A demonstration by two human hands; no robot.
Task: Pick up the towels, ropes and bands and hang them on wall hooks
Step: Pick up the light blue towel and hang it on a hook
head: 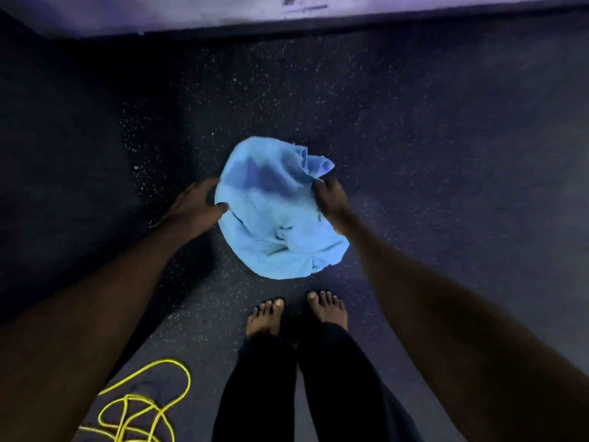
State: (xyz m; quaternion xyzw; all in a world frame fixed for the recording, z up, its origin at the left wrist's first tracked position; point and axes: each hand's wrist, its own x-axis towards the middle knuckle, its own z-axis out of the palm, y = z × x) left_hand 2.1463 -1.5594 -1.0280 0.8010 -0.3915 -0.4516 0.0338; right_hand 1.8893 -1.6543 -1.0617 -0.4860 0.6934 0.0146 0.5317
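Observation:
A crumpled light-blue towel (pixel 274 215) lies on the dark speckled floor just ahead of my bare feet. My right hand (pixel 330 199) grips a fold at the towel's upper right edge, with a flap of cloth sticking out above the fingers. My left hand (pixel 196 204) is at the towel's left edge, thumb touching the cloth and fingers curved along its side; whether they clasp the fabric is unclear. A yellow rope (pixel 140 406) lies in loose loops on the floor at the lower left, behind my left forearm.
The base of a pale wall (pixel 287 14) runs across the top of the view. My bare feet (pixel 296 314) and dark trousers stand just behind the towel. The dark floor stretches out on both sides.

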